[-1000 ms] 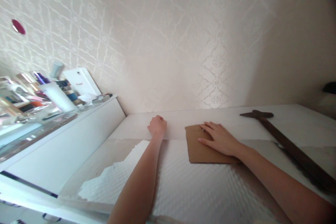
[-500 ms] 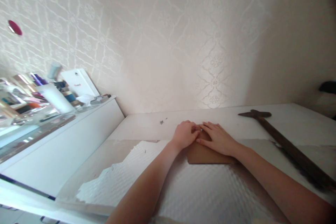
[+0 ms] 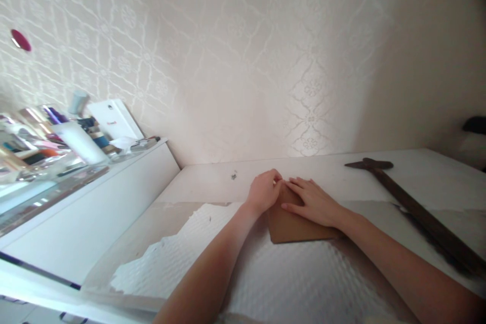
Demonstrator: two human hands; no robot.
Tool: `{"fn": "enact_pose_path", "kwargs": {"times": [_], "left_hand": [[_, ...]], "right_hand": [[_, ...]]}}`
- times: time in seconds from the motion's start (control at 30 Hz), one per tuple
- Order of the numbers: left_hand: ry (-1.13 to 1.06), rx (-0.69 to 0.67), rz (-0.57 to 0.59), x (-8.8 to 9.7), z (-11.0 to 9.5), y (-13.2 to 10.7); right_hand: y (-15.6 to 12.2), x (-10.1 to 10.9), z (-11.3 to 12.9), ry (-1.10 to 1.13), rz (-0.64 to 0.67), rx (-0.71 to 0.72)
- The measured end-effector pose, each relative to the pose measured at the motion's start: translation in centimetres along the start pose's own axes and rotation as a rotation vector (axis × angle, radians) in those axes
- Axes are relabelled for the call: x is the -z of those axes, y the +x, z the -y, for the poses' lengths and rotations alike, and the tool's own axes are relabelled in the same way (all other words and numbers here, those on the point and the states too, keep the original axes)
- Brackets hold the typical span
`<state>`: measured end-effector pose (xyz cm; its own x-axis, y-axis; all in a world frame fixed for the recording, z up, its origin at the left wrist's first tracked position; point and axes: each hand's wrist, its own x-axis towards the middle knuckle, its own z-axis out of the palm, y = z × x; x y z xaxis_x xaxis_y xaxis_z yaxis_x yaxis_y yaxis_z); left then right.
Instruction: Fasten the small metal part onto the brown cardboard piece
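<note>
A brown, flat board with a rounded corner lies on a quilted white sheet. My right hand rests flat on it, thumb and fingers spread apart. At the board's far left edge is my left hand, its thumb and fingertips drawn together; whatever sits between them is too small or hidden to make out. Several tiny metal bits lie on the white surface to the left of my hands. A dark hammer with a long handle lies to the right.
On the left stands a white cabinet crowded with bottles, tubes and a white box. A patterned wall rises behind the white tabletop. A dark object shows at the right edge.
The board has shifted slightly toward me. My left hand has drawn slightly away from my right, and the small shiny bit seen between them no longer shows. The hammer has not moved.
</note>
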<state>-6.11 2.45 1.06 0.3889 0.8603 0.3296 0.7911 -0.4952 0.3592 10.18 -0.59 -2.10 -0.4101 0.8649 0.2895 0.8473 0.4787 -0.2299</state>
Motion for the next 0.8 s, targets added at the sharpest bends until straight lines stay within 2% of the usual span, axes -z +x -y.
{"fn": "enact_pose_path", "kwargs": {"times": [0.07, 0.2, 0.3, 0.4, 0.6, 0.8], "left_hand": [[0.043, 0.091, -0.082, 0.6, 1.2, 0.4], [0.163, 0.369, -0.276, 2.2, 4.8, 0.7], [0.216, 0.516, -0.317, 2.8, 7.3, 0.4], [0.215, 0.603, -0.278, 2.8, 8.8, 0.2], [0.184, 0.647, -0.249, 2.7, 9.0, 0.4], [0.085, 0.578, -0.184, 2.8, 8.7, 0.6]], "right_hand": [[0.0, 0.1, 0.1, -0.002, 0.006, -0.016], [-0.1, 0.3, 0.3, -0.001, 0.034, -0.032], [0.0, 0.4, 0.3, 0.003, 0.042, -0.036], [-0.1, 0.4, 0.3, 0.008, 0.034, -0.036], [-0.1, 0.4, 0.3, 0.012, 0.027, -0.028], [0.0, 0.4, 0.3, 0.008, 0.033, -0.028]]}}
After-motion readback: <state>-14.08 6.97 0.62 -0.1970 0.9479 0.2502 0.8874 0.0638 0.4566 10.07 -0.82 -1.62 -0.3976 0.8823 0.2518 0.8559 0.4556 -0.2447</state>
